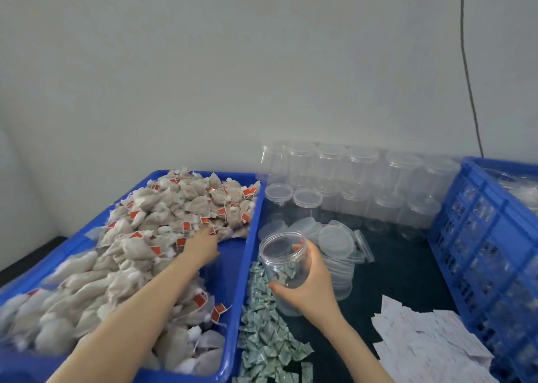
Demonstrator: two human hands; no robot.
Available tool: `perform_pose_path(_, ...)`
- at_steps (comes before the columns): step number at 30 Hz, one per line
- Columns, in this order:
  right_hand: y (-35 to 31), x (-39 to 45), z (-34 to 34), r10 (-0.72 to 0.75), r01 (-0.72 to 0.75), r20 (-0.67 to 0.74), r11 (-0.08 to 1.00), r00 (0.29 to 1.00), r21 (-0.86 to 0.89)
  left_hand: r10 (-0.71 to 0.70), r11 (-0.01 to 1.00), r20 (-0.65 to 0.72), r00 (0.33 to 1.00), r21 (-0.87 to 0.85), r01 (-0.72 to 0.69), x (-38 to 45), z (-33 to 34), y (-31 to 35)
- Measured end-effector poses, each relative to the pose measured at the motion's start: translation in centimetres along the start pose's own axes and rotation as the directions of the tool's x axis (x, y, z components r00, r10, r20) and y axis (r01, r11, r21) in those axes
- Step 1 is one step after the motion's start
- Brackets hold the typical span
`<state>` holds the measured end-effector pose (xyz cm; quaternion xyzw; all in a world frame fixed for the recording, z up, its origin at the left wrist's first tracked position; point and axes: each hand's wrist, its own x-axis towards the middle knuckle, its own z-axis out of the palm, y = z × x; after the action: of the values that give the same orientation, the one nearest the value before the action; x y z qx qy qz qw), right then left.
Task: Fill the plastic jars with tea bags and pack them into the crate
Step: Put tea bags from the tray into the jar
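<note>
A blue tray [247, 237] on the left holds a big heap of beige tea bags [163, 222] with red tags. My left hand [202, 247] reaches into the heap, its fingers buried among the bags. My right hand [308, 283] grips a clear open plastic jar [283, 259], tilted, just right of the tray's edge. The jar looks empty. A blue slotted crate [483, 237] stands at the right with several clear jars inside.
Rows of lidded clear jars [349, 184] stand against the back wall. Loose clear lids [334, 240] lie piled beside the held jar. Small green-white sachets [262, 333] lie along the tray's right side. White paper slips [422, 336] are at the front right.
</note>
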<state>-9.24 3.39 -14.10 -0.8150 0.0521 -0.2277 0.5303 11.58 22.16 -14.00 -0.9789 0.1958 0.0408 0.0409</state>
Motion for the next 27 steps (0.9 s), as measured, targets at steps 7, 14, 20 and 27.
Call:
perform_pose_path(7,0.6,-0.6,0.9,0.040,-0.040,0.027,0.999,0.999,-0.004,0.020,0.953,-0.063,0.998,0.304,0.001,0.0,1.4,-0.6)
perform_pose_path(14,0.4,-1.0,1.7,0.053,-0.055,0.053,0.998,0.997,0.030,-0.125,0.948,-0.339,0.932,0.235,0.213,0.3,-0.9,-1.2)
perform_pose_path(20,0.4,-1.1,2.3,0.051,-0.054,0.059,0.998,0.997,0.040,-0.273,0.944,-0.256,0.927,0.116,0.309,0.7,-1.7,-2.4)
perform_pose_path(27,0.5,-1.3,2.6,0.060,-0.063,0.070,0.997,0.996,0.044,-0.248,0.941,-0.294,0.923,0.153,0.302,-0.1,-3.4,-3.2)
